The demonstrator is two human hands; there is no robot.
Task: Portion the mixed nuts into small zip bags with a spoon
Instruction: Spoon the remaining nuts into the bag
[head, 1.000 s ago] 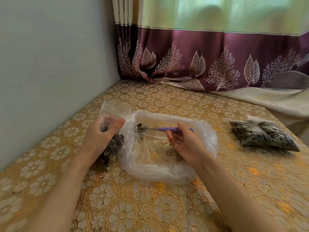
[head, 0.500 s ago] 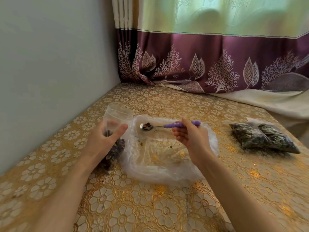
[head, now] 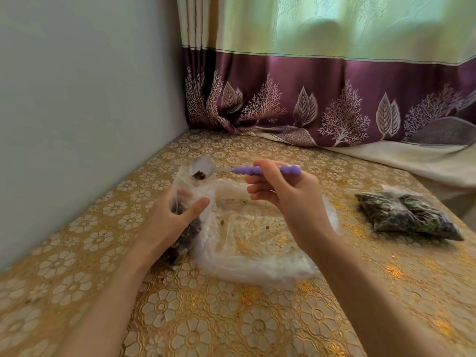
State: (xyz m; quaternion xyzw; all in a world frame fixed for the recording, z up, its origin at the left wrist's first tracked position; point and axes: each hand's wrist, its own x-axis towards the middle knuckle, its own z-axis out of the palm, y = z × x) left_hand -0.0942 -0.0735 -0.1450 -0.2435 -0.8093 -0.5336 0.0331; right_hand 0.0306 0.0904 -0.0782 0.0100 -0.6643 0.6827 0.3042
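Meanwhile, lifted out of the nearly emptied large clear plastic bag [head: 257,256] in the right hand's [head: 286,194] pinch: the purple bead-handled metal spoon [head: 247,170], tipped at the mouth of the small clear zip bag [head: 192,202] gripped by the left hand [head: 172,220], last nuts [head: 198,175] ready to drop.

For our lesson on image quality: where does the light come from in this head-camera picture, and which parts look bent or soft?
Head view: daylight glows through the pale green curtain; wide-angle bending curves the curtain band and stretches both forearms; the spoon bowl looks slightly soft over the small zip bag.
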